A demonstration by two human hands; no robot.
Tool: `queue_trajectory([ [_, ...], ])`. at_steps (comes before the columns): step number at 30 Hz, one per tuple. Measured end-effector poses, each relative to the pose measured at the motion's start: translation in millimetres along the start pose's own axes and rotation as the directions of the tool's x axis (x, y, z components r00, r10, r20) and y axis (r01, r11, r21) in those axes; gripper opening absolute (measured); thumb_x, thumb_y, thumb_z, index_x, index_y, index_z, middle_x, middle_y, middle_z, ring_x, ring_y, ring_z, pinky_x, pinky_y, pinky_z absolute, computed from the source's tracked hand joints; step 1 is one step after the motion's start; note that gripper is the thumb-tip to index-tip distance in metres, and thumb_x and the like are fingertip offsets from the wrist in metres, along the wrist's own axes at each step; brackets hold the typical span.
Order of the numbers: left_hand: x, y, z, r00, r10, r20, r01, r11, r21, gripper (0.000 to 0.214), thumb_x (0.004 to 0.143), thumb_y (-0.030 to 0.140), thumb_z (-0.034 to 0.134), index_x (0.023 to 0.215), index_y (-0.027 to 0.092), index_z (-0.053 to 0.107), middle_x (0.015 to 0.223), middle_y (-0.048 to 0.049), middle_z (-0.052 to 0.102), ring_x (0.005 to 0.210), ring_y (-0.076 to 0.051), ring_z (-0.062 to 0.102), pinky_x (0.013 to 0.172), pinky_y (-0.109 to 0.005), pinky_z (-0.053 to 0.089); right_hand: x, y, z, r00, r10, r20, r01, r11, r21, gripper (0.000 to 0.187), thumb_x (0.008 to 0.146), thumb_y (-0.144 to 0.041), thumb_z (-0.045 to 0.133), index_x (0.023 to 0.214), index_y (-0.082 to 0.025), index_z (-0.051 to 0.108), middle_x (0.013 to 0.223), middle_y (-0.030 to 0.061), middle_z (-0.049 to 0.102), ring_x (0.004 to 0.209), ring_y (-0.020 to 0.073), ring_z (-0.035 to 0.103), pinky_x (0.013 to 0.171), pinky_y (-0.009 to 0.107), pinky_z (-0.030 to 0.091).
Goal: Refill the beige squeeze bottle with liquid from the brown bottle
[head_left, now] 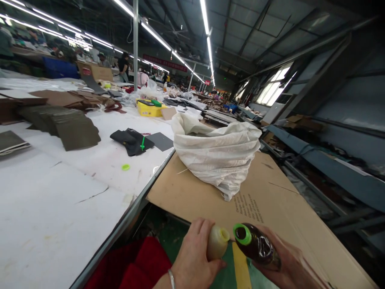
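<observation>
My left hand [192, 255] is wrapped round a cloudy, pale yellowish squeeze bottle [215, 247] with an uncapped yellow mouth. In my right hand [288, 261] is a dark brown bottle [260, 247] with a bright green rim, tilted so its mouth faces the other bottle. The two mouths are close together but apart, just off the near edge of the cardboard [279, 208]. A green nozzle cap [142, 143] rests on dark folded fabric [129, 140] on the white table, and a flat yellow-green ring [125, 167] lies nearer me.
A white woven sack [216, 148] stands open on the cardboard. Stacks of dark olive cut pieces [72, 126] lie on the white table [66, 200], with a yellow box [148, 108] farther back. Shelving [325, 156] runs along the right; a metal pole [135, 48] rises behind.
</observation>
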State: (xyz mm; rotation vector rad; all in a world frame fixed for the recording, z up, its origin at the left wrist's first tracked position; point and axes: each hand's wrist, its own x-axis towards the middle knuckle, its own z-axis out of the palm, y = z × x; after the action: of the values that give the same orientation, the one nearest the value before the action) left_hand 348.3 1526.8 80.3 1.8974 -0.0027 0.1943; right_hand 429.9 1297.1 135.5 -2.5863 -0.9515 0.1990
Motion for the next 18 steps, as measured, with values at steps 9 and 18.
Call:
queue_trajectory([
  [9,1.8,-2.4,-3.4,1.0,0.005,-0.002,-0.005,1.0,-0.009,0.068,0.052,0.015,0.081,0.114,0.02,0.054,0.116,-0.0048,0.055,0.108,-0.023,0.05,0.097,-0.035,0.04,6.4,-1.8,-0.5,0.996,-0.072,-0.049,0.069,0.996,-0.055,0.04,0.085,-0.031,0.059,0.123,-0.031,0.048,0.113,0.001,0.065,0.101,0.0191,0.064,0.081,0.022,0.053],
  [18,0.1,-2.0,-10.0,1.0,-0.002,-0.015,0.002,1.0,-0.016,0.068,0.053,0.015,0.082,0.115,0.021,0.053,0.117,-0.0043,0.055,0.108,-0.023,0.049,0.097,-0.035,0.04,11.2,-7.5,-5.4,0.997,-0.075,-0.02,0.073,0.993,-0.089,0.041,0.084,-0.031,0.059,0.124,-0.031,0.049,0.116,0.0005,0.065,0.104,0.0189,0.064,0.084,0.021,0.053],
])
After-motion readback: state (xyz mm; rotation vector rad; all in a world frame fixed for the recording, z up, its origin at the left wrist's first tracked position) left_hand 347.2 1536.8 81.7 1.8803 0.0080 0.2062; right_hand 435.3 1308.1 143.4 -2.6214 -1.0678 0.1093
